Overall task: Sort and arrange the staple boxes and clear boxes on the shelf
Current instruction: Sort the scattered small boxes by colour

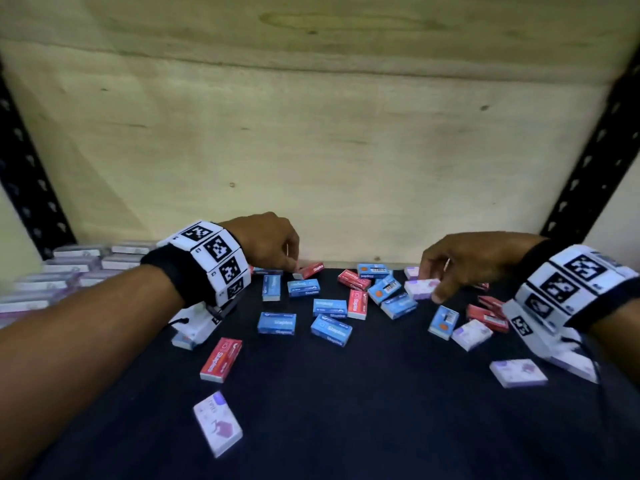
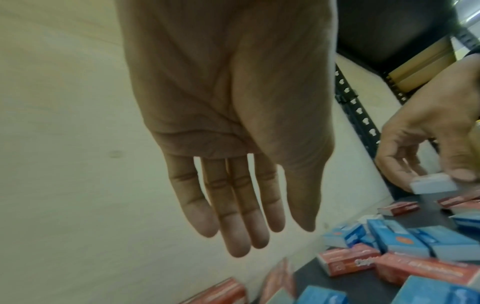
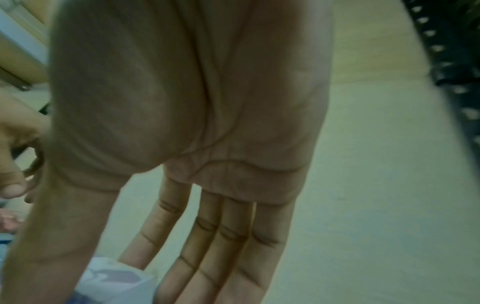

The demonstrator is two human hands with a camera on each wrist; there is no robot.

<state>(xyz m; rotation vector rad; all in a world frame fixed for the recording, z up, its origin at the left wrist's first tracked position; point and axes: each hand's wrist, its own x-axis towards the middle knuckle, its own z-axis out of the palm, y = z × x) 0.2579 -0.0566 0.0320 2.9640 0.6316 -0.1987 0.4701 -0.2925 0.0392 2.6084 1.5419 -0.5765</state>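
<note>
On the dark shelf mat (image 1: 346,410), toward the back, it's a jumble of blue, red and white-purple staple boxes lying every which way, so sorting looks barely begun for this lot. Over at the far left a block of clear boxes (image 1: 69,268) already sits in neat rows, which I'd guess is the finished corner.

Right hand (image 1: 474,261) is reaching down with thumb and fingers pinching a white-purple box (image 1: 420,288) at its ends; the left wrist view shows it a bit clearer, thumb on top, box tipped off the mat. Probably gathering that colour first, since 3 or so more of them lie close by on the right.

Left hand (image 1: 266,242) is harder. From the head view it looks like it's fiddling at the red box (image 1: 309,270) by the back wall, but the wrist view shows straight, loose fingers with nothing in them, so I'd call it empty, just above that box.

Room-wise: plywood back wall (image 1: 311,150) sits right behind both hands, black uprights (image 1: 588,161) at the sides, loads of bare mat in front.
</note>
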